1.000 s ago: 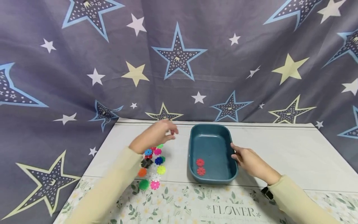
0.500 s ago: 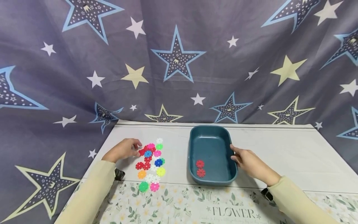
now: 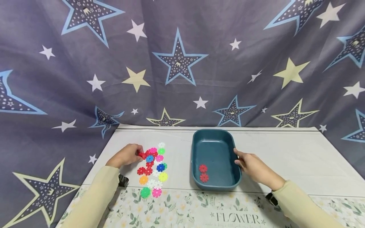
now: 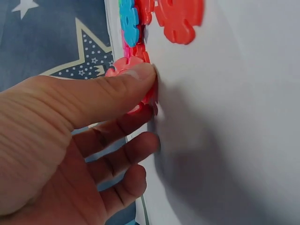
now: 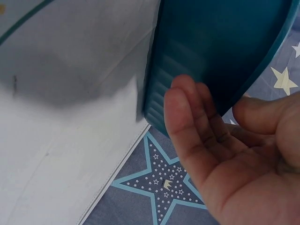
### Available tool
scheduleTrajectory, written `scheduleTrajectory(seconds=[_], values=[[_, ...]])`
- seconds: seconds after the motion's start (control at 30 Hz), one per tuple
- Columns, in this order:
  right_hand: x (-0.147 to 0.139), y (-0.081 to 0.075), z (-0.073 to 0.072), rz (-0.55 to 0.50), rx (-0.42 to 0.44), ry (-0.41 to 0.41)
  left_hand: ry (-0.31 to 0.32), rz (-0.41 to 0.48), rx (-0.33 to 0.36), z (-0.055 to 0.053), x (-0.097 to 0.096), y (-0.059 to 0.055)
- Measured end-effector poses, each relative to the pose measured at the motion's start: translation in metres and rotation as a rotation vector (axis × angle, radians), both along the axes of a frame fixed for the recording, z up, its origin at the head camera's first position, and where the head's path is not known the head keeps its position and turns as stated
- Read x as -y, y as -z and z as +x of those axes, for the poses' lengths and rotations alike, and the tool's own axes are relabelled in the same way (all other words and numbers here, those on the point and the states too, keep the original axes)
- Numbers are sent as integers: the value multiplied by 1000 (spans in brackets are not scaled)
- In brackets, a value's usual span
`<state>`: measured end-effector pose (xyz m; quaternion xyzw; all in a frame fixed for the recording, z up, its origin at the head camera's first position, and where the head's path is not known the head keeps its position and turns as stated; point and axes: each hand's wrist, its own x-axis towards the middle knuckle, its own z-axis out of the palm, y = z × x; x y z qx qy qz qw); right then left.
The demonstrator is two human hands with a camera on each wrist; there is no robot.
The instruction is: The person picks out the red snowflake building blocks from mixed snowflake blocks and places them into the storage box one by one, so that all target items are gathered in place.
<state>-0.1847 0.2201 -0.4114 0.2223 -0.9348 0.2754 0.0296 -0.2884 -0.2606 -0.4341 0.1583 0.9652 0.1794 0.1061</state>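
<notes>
At the left end of a loose pile, my left hand [image 3: 127, 155] pinches a red notched plastic disc [image 4: 126, 65] between thumb and index finger. The other fingers are loosely curled. Beside it lie more red discs [image 3: 148, 171], a blue disc [image 3: 149, 158] and several others in pink, white, green, yellow and orange. A dark teal plastic bin [image 3: 215, 152] stands right of the pile, with two red discs [image 3: 203, 173] inside at its near left. My right hand [image 3: 251, 163] grips the bin's right side, its thumb at the rim and its fingers against the outer wall.
White cloth [image 3: 273, 158] covers the table, with a floral printed strip [image 3: 182, 209] along the front. Behind and to the left hangs a grey star-patterned curtain [image 3: 159, 95].
My left hand has come back from near the bin to the pile's left side and now pinches a red disc. The right hand stays on the bin.
</notes>
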Motion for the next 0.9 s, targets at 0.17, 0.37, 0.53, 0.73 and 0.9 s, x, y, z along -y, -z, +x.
scheduleTrajectory(seconds=[0.17, 0.37, 0.53, 0.73, 0.9], values=[[0, 0, 1, 7, -5, 3, 31, 30, -81, 0, 3, -1], [0, 2, 1, 20, -5, 7, 33, 104, -206, 1, -4, -10], [0, 2, 1, 18, -3, 14, 53, 118, -278, 2, -19, -21], [0, 1, 1, 25, 0, 12, 127, 145, -326, 6, -37, -35], [0, 0, 0, 17, 16, 12, 209, 168, -404, 10, -54, -47]])
